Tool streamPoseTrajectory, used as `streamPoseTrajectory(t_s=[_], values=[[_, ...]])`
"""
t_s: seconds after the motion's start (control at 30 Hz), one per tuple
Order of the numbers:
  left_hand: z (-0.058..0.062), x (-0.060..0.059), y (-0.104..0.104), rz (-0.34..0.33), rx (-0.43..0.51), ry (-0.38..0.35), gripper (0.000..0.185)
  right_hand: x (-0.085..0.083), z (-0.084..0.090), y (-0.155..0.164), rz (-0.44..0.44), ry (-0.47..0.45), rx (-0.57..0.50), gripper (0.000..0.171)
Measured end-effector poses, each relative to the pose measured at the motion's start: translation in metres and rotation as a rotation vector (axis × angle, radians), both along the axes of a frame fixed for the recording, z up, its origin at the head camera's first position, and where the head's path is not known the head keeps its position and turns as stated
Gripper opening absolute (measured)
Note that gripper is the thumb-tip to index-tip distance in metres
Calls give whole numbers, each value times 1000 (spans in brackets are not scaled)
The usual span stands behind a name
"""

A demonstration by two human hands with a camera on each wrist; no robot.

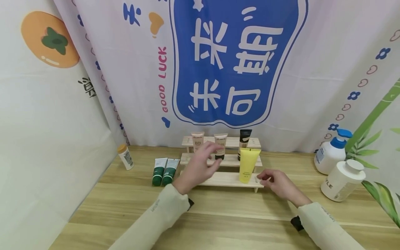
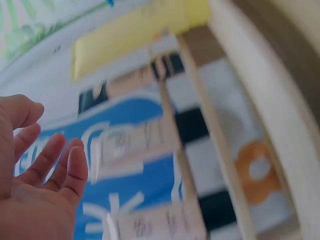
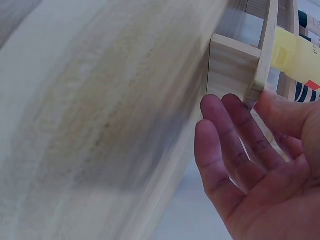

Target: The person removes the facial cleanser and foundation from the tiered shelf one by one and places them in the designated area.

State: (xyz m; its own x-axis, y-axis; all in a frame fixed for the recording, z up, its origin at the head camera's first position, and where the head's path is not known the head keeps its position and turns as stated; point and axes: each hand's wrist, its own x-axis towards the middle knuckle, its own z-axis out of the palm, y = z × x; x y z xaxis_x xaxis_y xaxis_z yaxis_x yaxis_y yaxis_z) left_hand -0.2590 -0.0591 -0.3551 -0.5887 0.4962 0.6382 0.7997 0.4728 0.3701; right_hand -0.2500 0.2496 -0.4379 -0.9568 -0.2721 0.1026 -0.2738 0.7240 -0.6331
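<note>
Two hands, four shelf tubes

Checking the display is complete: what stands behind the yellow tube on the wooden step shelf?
Behind the yellow tube on the shelf stands a black-capped tube; its lower end is covered.

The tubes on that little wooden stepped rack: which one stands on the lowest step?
The yellow tube. It stands alone on the bottom step at the right end, near the right hand. The two beige tubes and the black-capped tube stand on higher steps.
</note>
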Motion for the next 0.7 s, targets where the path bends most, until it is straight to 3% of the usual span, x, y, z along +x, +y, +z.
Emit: streamPoseTrajectory(t_s=[0.3, 0.7], values=[[-9, -3, 48, -10, -24, 56, 51, -2, -2, 1, 7, 18, 15, 15], [-24, -5, 72, 39, -25, 20, 46, -4, -2, 3, 16, 11, 20, 14]])
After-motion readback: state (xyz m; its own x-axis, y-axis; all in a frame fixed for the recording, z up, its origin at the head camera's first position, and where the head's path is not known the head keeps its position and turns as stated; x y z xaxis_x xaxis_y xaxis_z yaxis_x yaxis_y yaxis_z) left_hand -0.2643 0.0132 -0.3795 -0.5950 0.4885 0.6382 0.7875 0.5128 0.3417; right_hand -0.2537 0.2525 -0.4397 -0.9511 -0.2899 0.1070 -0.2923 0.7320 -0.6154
